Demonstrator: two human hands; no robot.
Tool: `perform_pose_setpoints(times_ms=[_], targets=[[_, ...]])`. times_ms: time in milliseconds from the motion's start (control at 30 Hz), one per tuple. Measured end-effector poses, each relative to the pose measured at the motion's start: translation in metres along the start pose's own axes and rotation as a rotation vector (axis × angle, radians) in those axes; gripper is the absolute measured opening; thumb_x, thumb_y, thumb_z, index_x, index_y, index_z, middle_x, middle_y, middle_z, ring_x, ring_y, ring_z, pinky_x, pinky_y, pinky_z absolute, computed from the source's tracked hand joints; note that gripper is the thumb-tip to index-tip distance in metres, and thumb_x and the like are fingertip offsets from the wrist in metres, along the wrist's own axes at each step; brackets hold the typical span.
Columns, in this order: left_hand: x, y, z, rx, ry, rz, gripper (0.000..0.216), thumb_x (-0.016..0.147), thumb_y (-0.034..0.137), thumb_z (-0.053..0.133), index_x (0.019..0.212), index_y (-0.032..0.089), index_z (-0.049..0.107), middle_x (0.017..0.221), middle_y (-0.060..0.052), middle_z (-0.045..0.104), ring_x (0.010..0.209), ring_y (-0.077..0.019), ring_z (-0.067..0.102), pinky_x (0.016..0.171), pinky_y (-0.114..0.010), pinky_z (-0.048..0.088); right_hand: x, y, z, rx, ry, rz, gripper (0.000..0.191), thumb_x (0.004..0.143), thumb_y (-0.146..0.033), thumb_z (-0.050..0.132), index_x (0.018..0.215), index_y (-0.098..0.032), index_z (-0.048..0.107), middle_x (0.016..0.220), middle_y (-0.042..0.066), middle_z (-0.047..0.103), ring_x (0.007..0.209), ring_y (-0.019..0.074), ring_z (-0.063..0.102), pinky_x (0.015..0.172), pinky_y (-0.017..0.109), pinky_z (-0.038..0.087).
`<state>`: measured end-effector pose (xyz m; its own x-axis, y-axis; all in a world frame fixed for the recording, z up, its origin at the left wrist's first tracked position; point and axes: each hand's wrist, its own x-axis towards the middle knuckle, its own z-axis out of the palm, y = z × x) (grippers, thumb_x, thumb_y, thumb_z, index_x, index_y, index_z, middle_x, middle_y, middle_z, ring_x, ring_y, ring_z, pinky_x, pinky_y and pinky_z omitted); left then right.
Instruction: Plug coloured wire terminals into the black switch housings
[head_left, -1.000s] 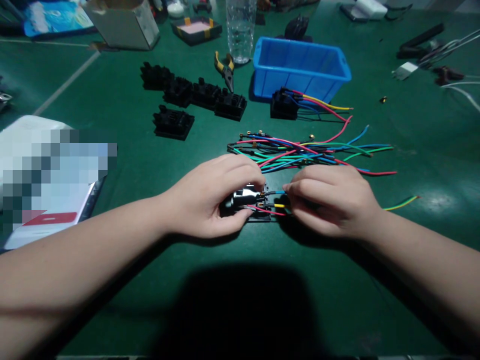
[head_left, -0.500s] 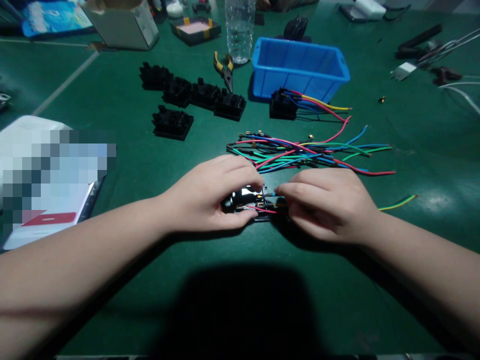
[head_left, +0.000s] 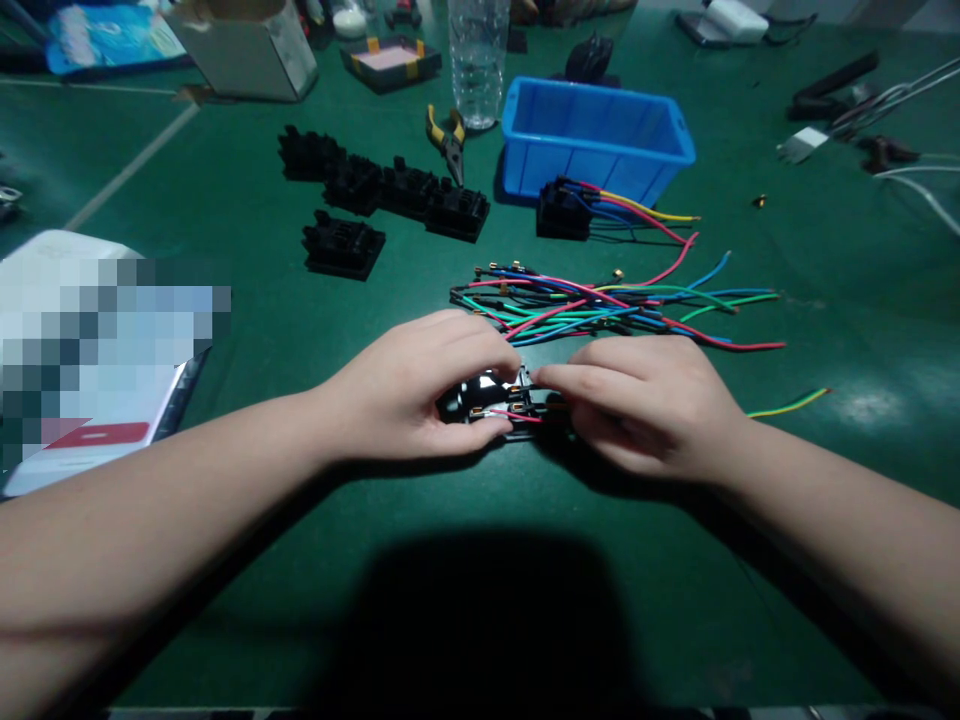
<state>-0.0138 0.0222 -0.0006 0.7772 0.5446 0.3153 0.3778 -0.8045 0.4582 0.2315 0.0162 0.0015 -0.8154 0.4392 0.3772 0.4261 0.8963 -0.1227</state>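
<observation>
Between thumb and fingers, my left hand (head_left: 431,385) grips a black socket module (head_left: 484,388) on the table. Its top side shows brass-coloured terminals and a shiny dark part; my fingers cover much of the rest. A red wire (head_left: 514,414) runs from one terminal toward the right. My right hand (head_left: 652,405) is closed, thumb and index finger pinching a wire with a black-sleeved terminal (head_left: 520,390) at the module's right edge. A yellow-green wire (head_left: 791,404) comes out behind the right hand. Just beyond both hands lies a bundle of coloured wires (head_left: 600,305).
Several black modules (head_left: 345,245) sit at the back left, near yellow-handled pliers (head_left: 450,145). One wired module (head_left: 564,210) stands before a blue bin (head_left: 600,140). A clear bottle (head_left: 478,65) and a cardboard box (head_left: 240,50) are farther back. A tablet-like screen (head_left: 112,400) lies at left.
My right hand has moved slightly left, bringing its fingertips and the pinched wire closer to the module. The left hand keeps its hold.
</observation>
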Motion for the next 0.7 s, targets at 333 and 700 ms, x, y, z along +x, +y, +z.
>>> perform_pose_setpoints(times_ms=[333, 700], targets=[[-0.0031, -0.0031, -0.0031, -0.038, -0.031, 0.028, 0.021, 0.083, 0.026, 0.062, 0.102, 0.020, 0.055, 0.098, -0.008, 0.066, 0.092, -0.0206, 0.060, 0.082, -0.034, 0.048, -0.0002, -0.0014, -0.0014, -0.056, 0.015, -0.043, 0.025, 0.095, -0.019, 0.044, 0.103, -0.018, 0.068, 0.079, 0.006, 0.068, 0.065, 0.0145, 0.055, 0.056, 0.027, 0.036], [-0.0021, -0.0025, -0.0013, -0.035, -0.019, 0.032, 0.021, 0.082, 0.023, 0.062, 0.101, 0.019, 0.055, 0.098, -0.008, 0.066, 0.092, -0.0205, 0.061, 0.082, -0.034, 0.049, 0.0002, -0.0018, -0.0014, -0.156, 0.003, -0.091, 0.025, 0.095, -0.020, 0.044, 0.101, -0.018, 0.069, 0.071, 0.004, 0.064, 0.059, 0.0140, 0.049, 0.053, 0.029, 0.030]])
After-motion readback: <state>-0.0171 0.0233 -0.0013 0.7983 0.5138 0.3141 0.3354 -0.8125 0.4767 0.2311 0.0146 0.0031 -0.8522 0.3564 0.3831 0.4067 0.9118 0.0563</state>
